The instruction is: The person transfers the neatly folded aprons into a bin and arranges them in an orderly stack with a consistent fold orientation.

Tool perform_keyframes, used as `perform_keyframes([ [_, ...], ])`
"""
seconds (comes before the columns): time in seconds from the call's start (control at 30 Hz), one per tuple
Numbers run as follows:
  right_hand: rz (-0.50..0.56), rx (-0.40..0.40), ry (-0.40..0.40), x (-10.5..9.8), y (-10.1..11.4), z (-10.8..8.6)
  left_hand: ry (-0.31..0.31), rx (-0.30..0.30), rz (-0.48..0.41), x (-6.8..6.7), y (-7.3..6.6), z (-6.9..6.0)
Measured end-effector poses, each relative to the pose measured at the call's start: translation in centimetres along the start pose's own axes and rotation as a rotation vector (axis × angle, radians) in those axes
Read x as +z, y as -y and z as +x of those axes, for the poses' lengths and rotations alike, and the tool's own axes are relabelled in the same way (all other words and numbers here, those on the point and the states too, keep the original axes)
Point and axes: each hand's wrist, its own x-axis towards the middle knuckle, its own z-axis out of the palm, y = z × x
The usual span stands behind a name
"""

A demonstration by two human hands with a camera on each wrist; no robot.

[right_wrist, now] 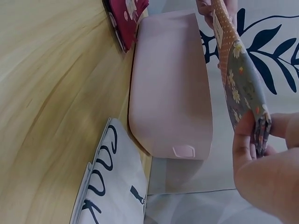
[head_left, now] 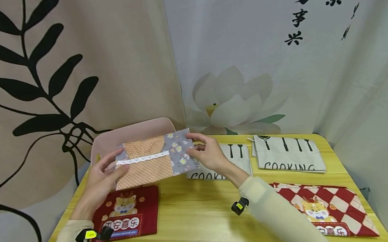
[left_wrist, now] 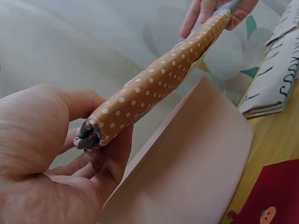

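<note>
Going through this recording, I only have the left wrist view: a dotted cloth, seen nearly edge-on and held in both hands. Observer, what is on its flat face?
Observer: In the head view, a white lace strip runs across the orange dotted part of the dotted cloth.
Operator: I catch only part of a dark red piece on the table. What is printed on it?
Observer: The head view shows a cartoon animal on it.
Operator: Is anything else lying there that my view misses?
Observer: Yes, a red-and-cream checked piece lies toward the right side of the table.
</note>
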Motion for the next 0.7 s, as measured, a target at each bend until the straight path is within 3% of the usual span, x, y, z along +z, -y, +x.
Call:
perform_keyframes([
  [0.37,0.007,0.015,-0.008,0.9,0.1,1.0,-0.028,-0.024,0.081,-0.9,0.4,0.4],
  [0.7,0.022,0.010,-0.004,1.5,0.2,2.0,-0.059,-0.036,0.097,-1.5,0.8,0.9],
])
